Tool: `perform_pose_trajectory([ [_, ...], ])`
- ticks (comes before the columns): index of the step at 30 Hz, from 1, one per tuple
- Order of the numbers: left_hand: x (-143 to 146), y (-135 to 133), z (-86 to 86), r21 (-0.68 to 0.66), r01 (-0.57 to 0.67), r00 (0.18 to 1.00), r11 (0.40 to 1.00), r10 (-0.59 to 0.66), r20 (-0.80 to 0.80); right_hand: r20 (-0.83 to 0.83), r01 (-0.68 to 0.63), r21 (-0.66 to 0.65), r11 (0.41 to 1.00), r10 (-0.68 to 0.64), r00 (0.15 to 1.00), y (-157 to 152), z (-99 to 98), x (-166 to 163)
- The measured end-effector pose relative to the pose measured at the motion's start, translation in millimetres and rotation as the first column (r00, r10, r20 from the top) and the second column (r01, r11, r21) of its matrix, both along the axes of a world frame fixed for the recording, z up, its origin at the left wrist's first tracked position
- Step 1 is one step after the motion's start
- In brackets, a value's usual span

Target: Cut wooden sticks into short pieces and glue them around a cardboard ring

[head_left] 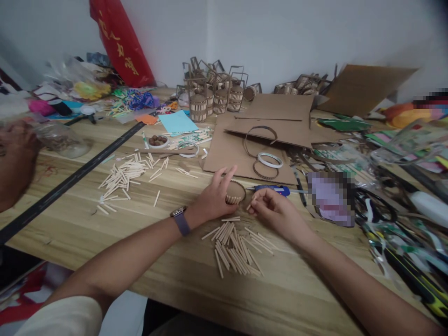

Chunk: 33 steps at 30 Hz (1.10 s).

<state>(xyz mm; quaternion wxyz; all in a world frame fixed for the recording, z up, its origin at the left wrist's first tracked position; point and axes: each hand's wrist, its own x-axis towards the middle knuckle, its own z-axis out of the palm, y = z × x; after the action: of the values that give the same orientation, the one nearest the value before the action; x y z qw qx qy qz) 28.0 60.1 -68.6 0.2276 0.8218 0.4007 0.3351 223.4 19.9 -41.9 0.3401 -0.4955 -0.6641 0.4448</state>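
Observation:
My left hand (214,196) rests on the wooden table (168,280) and pinches a cardboard ring (236,192) that has short wooden sticks stuck along its near side. My right hand (273,210) is closed in a pinch on one small stick (250,203), held just right of the ring. A loose heap of wooden sticks (235,249) lies on the table right below both hands. A blue-handled tool (273,189) lies just behind my right hand. A watch sits on my left wrist.
A second scatter of sticks (122,179) lies to the left beside a long black ruler (70,182). Cardboard sheets (245,149) with rings and a tape roll (270,160) sit behind. Finished stick baskets (213,98) stand at the wall. Another person's hand (14,158) is at far left. Scissors and clutter fill the right.

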Motion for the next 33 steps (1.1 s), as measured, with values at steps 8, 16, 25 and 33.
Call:
perform_pose_trajectory([
  [8, 1, 0, 0.7, -0.012, -0.015, 1.000, 1.000, 0.015, -0.014, 0.210, -0.049, 0.214, 0.976, 0.003, 0.978, 13, -5.2, -8],
  [16, 1, 1, -0.4, -0.010, -0.005, 1.000, 1.000, 0.005, 0.019, 0.269, -0.088, 0.272, 0.958, 0.012, 0.963, 14, -10.5, -7],
  [25, 2, 2, -2.6, 0.027, -0.013, 1.000, 1.000, 0.014, -0.004, 0.290, -0.103, 0.288, 0.952, 0.016, 0.957, 14, -11.8, -9],
  [33, 2, 3, -5.6, 0.036, -0.008, 1.000, 0.999, 0.008, 0.002, 0.325, -0.138, 0.359, 0.923, 0.015, 0.945, 14, -11.4, -10],
])
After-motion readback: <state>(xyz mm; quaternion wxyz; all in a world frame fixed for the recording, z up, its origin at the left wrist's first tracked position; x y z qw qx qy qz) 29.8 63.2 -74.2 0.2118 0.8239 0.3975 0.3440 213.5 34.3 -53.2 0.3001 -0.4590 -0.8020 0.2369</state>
